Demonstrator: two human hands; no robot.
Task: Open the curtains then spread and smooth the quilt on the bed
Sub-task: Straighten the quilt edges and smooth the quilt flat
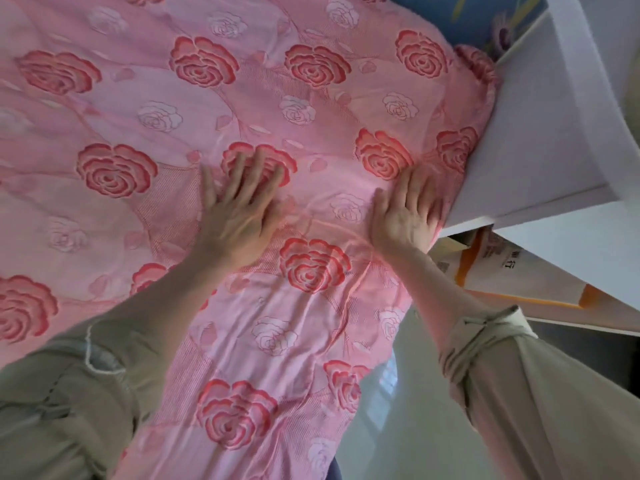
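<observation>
The left hand (239, 206) lies flat on the quilt (145, 109), fingers straight and fanned over a red rose, holding nothing. The right hand (407, 211) presses down the same way near the quilt's edge, palm flat and fingers together, just beside a white cabinet (540, 133). Both forearms reach out from rolled khaki sleeves (485, 341).

Around the hands the pink, rose-patterned quilt covers nearly the whole bed, with its near part hanging over the side toward the person. Shallow creases show between and below the hands (the far side looks flatter). A strip of blue sheet (485, 15) is bare at the far corner.

The curtains are out of view, so that step cannot be judged. The spreading looks mostly done. Smoothing appears to be under way, with the near creases and the corner by the cabinet left to settle.
</observation>
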